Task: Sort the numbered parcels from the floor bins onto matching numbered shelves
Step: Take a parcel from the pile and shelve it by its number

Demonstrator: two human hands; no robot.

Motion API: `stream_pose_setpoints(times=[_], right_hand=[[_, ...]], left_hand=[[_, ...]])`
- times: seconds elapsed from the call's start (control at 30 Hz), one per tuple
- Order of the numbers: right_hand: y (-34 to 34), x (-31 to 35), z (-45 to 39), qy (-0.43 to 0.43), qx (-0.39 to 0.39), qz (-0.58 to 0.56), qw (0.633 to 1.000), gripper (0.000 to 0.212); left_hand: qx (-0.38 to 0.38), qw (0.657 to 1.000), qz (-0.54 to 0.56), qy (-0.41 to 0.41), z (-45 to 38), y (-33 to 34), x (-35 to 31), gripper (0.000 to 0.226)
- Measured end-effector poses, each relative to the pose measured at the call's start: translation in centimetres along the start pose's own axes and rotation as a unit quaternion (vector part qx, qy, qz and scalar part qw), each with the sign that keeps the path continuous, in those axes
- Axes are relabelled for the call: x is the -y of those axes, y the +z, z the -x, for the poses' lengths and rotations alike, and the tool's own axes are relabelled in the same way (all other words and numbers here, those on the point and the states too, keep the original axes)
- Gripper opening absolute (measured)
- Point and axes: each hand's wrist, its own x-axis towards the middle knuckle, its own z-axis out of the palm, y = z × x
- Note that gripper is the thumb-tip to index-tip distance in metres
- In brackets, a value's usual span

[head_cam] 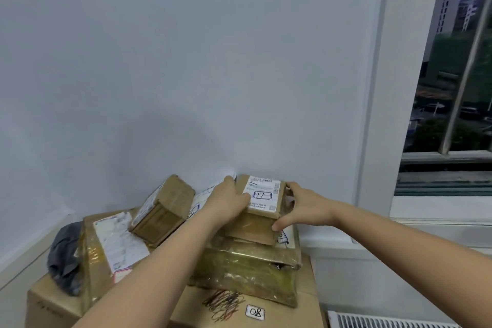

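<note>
A small cardboard parcel (263,196) with a white label marked 14 sits on top of a stack of taped brown parcels in the wall corner. My left hand (226,201) grips its left side, thumb lying on the label. My right hand (300,205) holds its right side, fingers at the far right corner and thumb down against the flat brown parcel (250,230) beneath it. Under those lies a big glossy taped parcel (247,269).
Everything rests on a large carton (282,309) labelled 08 with scribbles. To the left lie a tilted small box (162,209), a long taped parcel (111,245) and a grey bag (65,258). A window (458,61) and a radiator (378,321) are at the right.
</note>
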Motion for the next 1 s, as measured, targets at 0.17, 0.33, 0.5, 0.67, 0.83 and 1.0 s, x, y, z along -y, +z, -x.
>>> stream_pose_setpoints(times=[0.17, 0.33, 0.5, 0.67, 0.83, 1.0], right_hand=[[-0.9, 1.2, 1.0, -0.085, -0.035, -0.036, 0.995, 0.116], [-0.8, 3.3, 4.1, -0.18, -0.072, 0.007, 0.981, 0.109], [1.0, 6.0, 7.8, -0.25, -0.08, 0.074, 0.962, 0.112], [4.7, 8.7, 10.9, -0.28, -0.07, 0.106, 0.952, 0.118], [10.0, 12.0, 14.3, -0.334, -0.033, 0.126, 0.933, 0.122], [17.7, 15.7, 17.7, -0.375, 0.083, 0.091, 0.919, 0.131]], left_hand=[[-0.059, 0.991, 0.109, 0.049, 1.5, -1.0, 0.0, 0.023], [-0.096, 0.978, 0.171, 0.079, 5.2, -2.9, 0.6, 0.03], [-0.117, 0.972, 0.192, 0.073, 10.3, -4.6, 2.5, 0.026], [-0.124, 0.967, 0.216, 0.05, 16.1, -6.4, 5.4, 0.026], [-0.147, 0.961, 0.233, 0.002, 24.0, -7.8, 9.9, 0.023], [-0.208, 0.939, 0.261, -0.08, 33.7, -8.4, 15.0, 0.03]])
